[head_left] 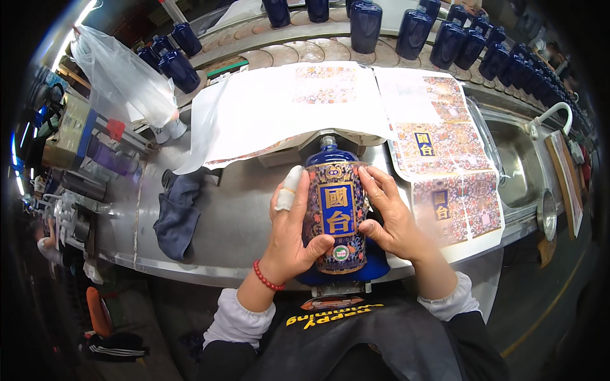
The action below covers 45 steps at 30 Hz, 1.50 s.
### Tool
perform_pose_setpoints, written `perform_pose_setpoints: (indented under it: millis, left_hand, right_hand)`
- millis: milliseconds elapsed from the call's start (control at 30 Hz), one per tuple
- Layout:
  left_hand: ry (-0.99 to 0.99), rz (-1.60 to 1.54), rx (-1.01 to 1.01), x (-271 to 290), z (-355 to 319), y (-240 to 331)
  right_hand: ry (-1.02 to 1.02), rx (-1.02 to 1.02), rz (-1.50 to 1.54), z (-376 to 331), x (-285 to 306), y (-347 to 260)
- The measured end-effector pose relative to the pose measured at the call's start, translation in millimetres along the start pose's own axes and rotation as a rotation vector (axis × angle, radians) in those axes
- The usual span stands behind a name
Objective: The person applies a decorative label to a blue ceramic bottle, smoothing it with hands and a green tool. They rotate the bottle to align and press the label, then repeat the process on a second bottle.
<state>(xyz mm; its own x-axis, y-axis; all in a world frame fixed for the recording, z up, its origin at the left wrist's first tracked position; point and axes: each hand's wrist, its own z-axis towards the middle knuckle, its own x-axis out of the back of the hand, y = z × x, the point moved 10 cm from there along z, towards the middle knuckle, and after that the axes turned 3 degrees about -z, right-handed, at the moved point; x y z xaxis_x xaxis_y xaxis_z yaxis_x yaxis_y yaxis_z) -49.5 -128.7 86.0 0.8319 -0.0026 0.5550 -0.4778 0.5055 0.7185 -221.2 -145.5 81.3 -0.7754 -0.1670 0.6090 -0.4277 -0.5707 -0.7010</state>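
Note:
A dark blue bottle (335, 216) lies in front of me at the bench's near edge, its clear neck pointing away. A patterned label with gold characters on a blue panel covers its front. My left hand (289, 228) is closed against the bottle's left side, thumb on the label's lower part. One of its fingers wears a white wrapping, and a red bead bracelet circles the wrist. On the opposite side, my right hand (391, 216) grips the bottle with thumb and fingers along the label's edge. Something blue (372, 263) shows beneath the bottle's base.
Printed label sheets (445, 152) lie to the right, with a large white sheet (248, 120) behind the bottle. A dark cloth (175, 216) rests on the metal bench at left. Several blue bottles (365, 28) stand on a conveyor (324, 51) beyond. A sink (518, 159) is at right.

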Motion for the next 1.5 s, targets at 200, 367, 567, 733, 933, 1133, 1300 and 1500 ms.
perform_pose_setpoints:
  millis: [200, 367, 567, 733, 933, 1133, 1300, 1500]
  left_hand:
    - [-0.022, -0.049, 0.006, -3.9, -2.2, -6.9]
    - [-0.002, -0.125, 0.042, -3.5, -4.3, -12.0]
    - [-0.021, -0.151, 0.069, -4.4, -11.4, -8.9]
    - [-0.01, -0.053, 0.014, 0.3, -6.5, -5.3]
    - [-0.017, -0.118, -0.016, 1.0, -9.3, -13.8]
    - [-0.068, -0.123, -0.051, -6.8, -12.6, -8.6]
    - [-0.065, -0.091, -0.047, -7.5, -13.1, -6.3]
    - [-0.034, -0.016, -0.097, 3.0, -8.0, -1.9]
  right_hand:
    - [-0.005, -0.017, 0.076, 3.1, -1.8, 3.8]
    - [-0.037, -0.062, 0.14, 2.0, -2.5, 12.3]
    - [-0.074, -0.086, 0.155, -2.7, -3.8, 12.9]
    - [-0.069, 0.008, 0.097, -0.7, -1.9, 3.8]
    - [-0.071, 0.054, 0.163, -5.8, -1.3, 7.3]
    - [-0.13, 0.042, 0.114, -13.6, -11.9, 11.9]
    - [-0.144, 0.018, 0.131, -13.9, -12.5, 15.5]
    - [-0.117, 0.041, 0.137, -9.2, -4.4, 12.5]
